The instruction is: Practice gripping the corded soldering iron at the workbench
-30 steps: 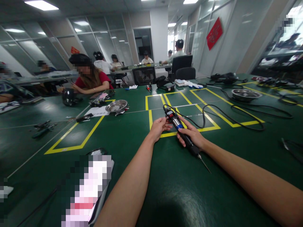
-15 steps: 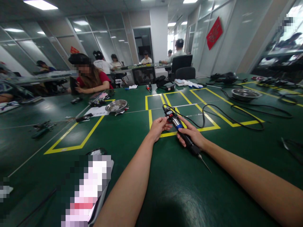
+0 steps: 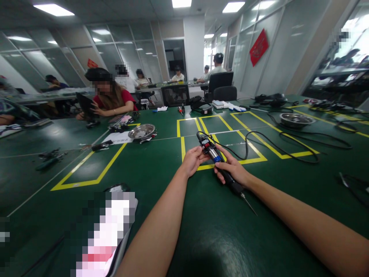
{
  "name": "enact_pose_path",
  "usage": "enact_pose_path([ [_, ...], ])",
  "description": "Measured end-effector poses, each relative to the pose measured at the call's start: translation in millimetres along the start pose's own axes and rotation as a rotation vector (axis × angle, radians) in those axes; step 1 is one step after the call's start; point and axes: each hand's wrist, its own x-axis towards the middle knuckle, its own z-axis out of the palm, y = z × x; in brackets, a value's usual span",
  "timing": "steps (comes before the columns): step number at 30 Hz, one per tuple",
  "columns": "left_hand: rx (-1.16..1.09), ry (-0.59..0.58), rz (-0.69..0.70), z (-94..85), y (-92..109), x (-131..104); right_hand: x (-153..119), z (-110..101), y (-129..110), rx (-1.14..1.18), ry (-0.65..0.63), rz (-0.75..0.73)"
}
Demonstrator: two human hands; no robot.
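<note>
An electric screwdriver [image 3: 229,180], black with a silver and blue collar, lies slanted in my right hand [image 3: 233,168], whose fingers wrap round its body. Its long thin bit points down towards me. At the tool's far end, my left hand [image 3: 193,159] has its fingers closed against the part with a small red piece; whether it pinches something small there is hidden. A black cable [image 3: 247,148] runs from that end off to the right over the green table [image 3: 210,234].
Yellow tape frames [image 3: 253,159] mark the table. Metal bowls stand at left [image 3: 142,131] and right [image 3: 296,120]. A tablet-like device [image 3: 127,234] lies near my left arm. Across the table at left, a person in red [image 3: 128,100] holds a dark tablet.
The view has tilted up slightly. Both hands stay at the screwdriver with nearly the same hold. The person in red has raised the dark tablet and shifted it left.
</note>
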Motion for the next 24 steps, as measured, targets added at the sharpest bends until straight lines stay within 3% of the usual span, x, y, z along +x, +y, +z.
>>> enact_pose_path([
  [4, 0.107, 0.047, 0.041, 2.5, -4, 2, 0, 0, -5, -0.019, 0.093, -0.018],
  [8, 0.176, 0.154, 0.106, 1.1, -6, 6, 2, -17, -33, -0.091, 0.285, -0.041],
  [12, 0.213, 0.254, 0.208, -4.5, -8, 10, 3, -63, -80, -0.257, 0.578, -0.008],
  [16, 0.279, 0.24, 0.247, -7.2, -9, 10, -7, -121, -115, -0.487, 0.83, 0.142],
  [18, 0.299, 0.219, 0.244, -7.0, -9, 10, -17, -143, -121, -0.602, 0.85, 0.269],
  [22, 0.301, 0.16, 0.206, -6.2, -8, 9, -35, -168, -116, -0.589, 0.79, 0.464],
  [24, 0.301, 0.141, 0.194, -5.8, -8, 8, -40, -176, -112, -0.528, 0.782, 0.44],
])
